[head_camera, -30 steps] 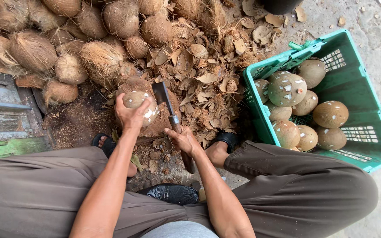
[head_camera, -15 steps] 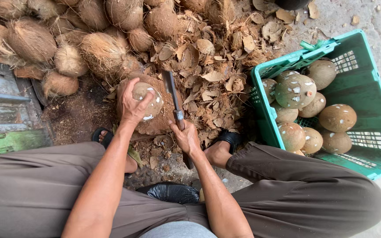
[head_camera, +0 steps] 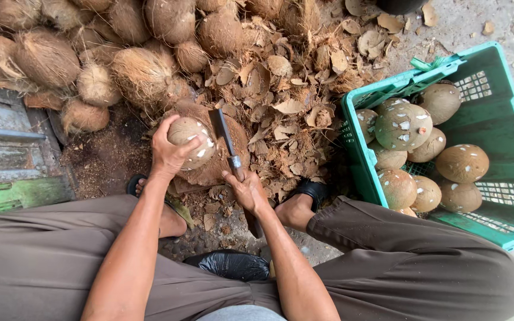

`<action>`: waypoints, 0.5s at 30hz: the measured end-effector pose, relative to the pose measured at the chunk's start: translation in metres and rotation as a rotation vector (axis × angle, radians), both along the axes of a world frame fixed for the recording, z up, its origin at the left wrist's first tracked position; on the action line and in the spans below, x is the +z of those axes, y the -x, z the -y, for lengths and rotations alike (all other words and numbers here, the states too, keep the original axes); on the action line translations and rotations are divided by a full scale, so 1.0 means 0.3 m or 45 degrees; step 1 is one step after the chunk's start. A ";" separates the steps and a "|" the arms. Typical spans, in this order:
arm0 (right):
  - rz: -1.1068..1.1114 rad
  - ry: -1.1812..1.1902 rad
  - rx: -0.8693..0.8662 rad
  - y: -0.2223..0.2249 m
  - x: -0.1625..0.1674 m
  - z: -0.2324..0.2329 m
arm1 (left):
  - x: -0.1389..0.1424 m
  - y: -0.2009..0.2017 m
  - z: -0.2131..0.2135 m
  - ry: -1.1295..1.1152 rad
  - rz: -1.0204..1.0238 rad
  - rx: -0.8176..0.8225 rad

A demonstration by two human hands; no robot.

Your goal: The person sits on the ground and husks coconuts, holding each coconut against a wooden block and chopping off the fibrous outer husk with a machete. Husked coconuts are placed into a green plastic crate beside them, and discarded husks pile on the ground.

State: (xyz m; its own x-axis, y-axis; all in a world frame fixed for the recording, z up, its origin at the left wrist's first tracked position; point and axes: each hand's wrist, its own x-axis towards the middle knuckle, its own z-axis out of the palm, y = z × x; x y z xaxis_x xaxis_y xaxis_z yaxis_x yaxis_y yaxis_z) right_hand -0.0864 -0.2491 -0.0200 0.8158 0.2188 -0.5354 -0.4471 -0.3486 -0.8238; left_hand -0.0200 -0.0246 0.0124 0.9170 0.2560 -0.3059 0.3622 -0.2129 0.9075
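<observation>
- Two hands work one coconut (head_camera: 191,141): left hand (head_camera: 171,153) cups it on the chopping block (head_camera: 224,163), amid husk scraps by the green crate (head_camera: 495,122).
- Right hand (head_camera: 246,189) grips the cleaver (head_camera: 223,134) handle firmly.
- Coconut looks hard, round, likely heavy; hold it wide across the top.

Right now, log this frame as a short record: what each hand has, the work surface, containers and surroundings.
left hand: grips a partly peeled coconut, pressing it on the block
right hand: holds a cleaver by the handle, blade beside the coconut
work surface: brown chopping block between the feet
container: green crate at right, holding peeled coconuts
surroundings: husked coconuts piled at top left, husk chips scattered on the ground
</observation>
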 end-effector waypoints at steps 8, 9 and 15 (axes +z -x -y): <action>0.118 0.170 -0.021 -0.009 0.054 -0.002 | -0.131 -0.018 0.026 -0.609 0.137 -0.040; 0.129 0.186 -0.025 -0.005 0.053 -0.003 | -0.142 -0.024 0.034 -0.595 0.091 0.012; 0.102 0.261 -0.003 0.018 0.046 -0.001 | -0.166 -0.041 0.051 -0.652 -0.052 0.150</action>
State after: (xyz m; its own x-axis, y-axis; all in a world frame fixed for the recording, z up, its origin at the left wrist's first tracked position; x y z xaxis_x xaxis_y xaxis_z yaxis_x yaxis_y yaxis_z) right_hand -0.0918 -0.2489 -0.0062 0.8581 0.1102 -0.5016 -0.3839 -0.5112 -0.7690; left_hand -0.0077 -0.0400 -0.0372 0.8629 0.4828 -0.1495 0.4434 -0.5812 0.6823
